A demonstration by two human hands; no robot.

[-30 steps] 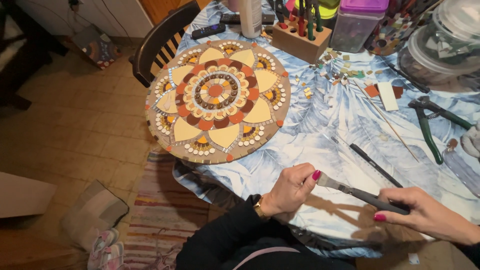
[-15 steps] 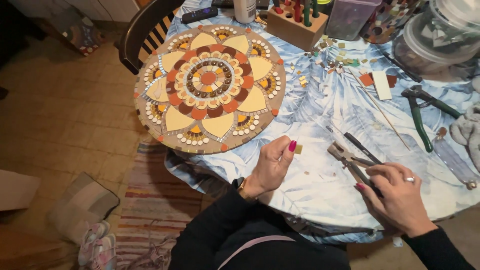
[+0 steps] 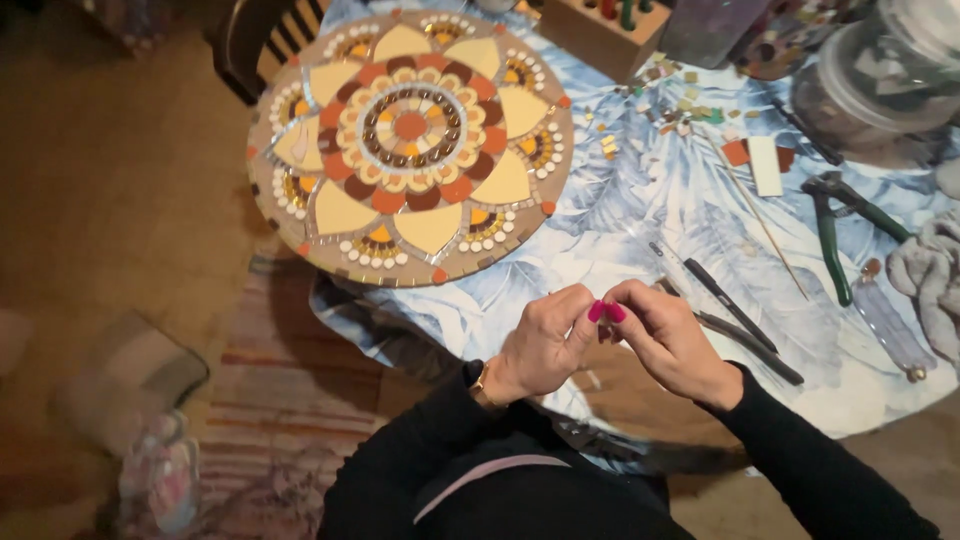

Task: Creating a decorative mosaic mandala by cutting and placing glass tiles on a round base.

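Both hands have been brought together at the table's near edge since the cutters (image 3: 745,335) were put down; left hand (image 3: 540,345) and right hand (image 3: 670,340) are pinched fingertip to fingertip, whatever is held being hidden.

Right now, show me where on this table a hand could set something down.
Bare cloth lies between the round mosaic and the thin stick. Another patch lies right of the dark tools, below the green nippers. Crowded: the far edge, with loose tiles, and the right edge by the grey rag.
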